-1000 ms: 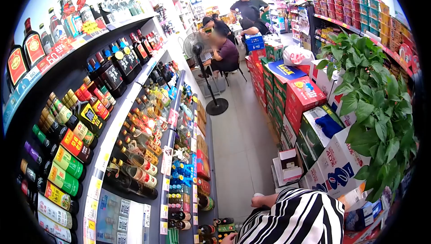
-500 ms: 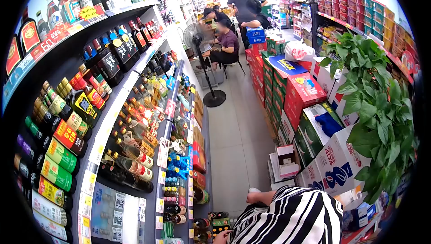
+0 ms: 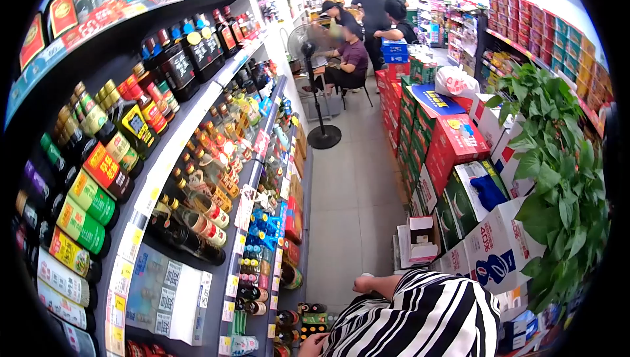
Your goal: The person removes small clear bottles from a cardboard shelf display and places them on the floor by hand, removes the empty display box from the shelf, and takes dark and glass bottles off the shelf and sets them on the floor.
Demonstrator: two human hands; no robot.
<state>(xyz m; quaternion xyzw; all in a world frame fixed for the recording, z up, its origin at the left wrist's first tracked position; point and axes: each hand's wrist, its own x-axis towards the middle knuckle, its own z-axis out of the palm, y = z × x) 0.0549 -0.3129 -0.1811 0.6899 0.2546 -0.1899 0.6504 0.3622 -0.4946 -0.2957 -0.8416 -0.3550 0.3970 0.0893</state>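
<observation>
A narrow shop aisle floored in smooth, pale grey tiles [image 3: 351, 226] runs between a dark-backed shelf unit on the person's left and stacked cardboard cartons [image 3: 459, 137], flat-sided and sharp-edged, on the right. Broad-leaved, glossy green foliage [image 3: 554, 180] spills over the cartons, and a round-based standing fan [image 3: 324, 136] occupies the aisle near a group of people. The person's clothing is loose cloth in bold black and white stripes [image 3: 420, 317].

The left hand [image 3: 314, 345] reaches out from the striped cloth at the bottom edge, just beside low bottles [image 3: 314, 319] at the foot of the shelf unit; whether it touches them, I cannot tell. Its fingers are partly cut off and hidden, so their spread cannot be judged. These bottles are dark and shiny, some with green labels; they are too small to show clearly which way their caps point or how their long axes run.

The right hand [image 3: 363, 283] hangs over the tiles, its forearm lying across the view; its fingers look bunched, but what they hold, if anything, cannot be told. An open carton [image 3: 421, 239] with a pale interior lies near it.
</observation>
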